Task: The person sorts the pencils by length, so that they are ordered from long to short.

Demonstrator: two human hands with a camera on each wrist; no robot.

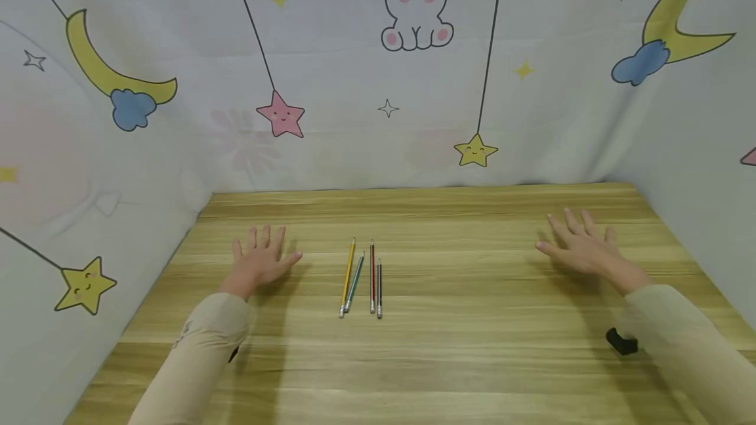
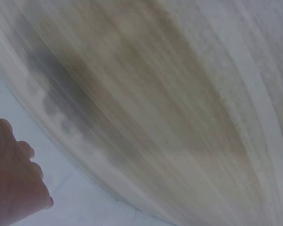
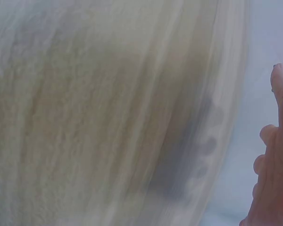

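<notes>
My left hand point(image 1: 261, 263) is spread flat over the left part of the wooden table, holding nothing. To its right lie a yellow pencil point(image 1: 348, 277), a teal pencil point(image 1: 355, 282), a dark red pencil point(image 1: 373, 277) and a black pencil point(image 1: 380, 288), eraser ends toward me. The yellow and teal ones lean together near their erasers. Far to the right, my right hand point(image 1: 581, 246) has its fingers spread and is likewise without any object. In the left wrist view the left hand point(image 2: 14, 179) shows at the edge; the right wrist view shows the right hand point(image 3: 276, 155) similarly.
The wooden table point(image 1: 461, 346) reaches back to a white cloth point(image 1: 354, 71) printed with stars, moons and a rabbit, which also hangs along both sides. A black wrist piece point(image 1: 622, 342) shows beneath the right sleeve point(image 1: 679, 333).
</notes>
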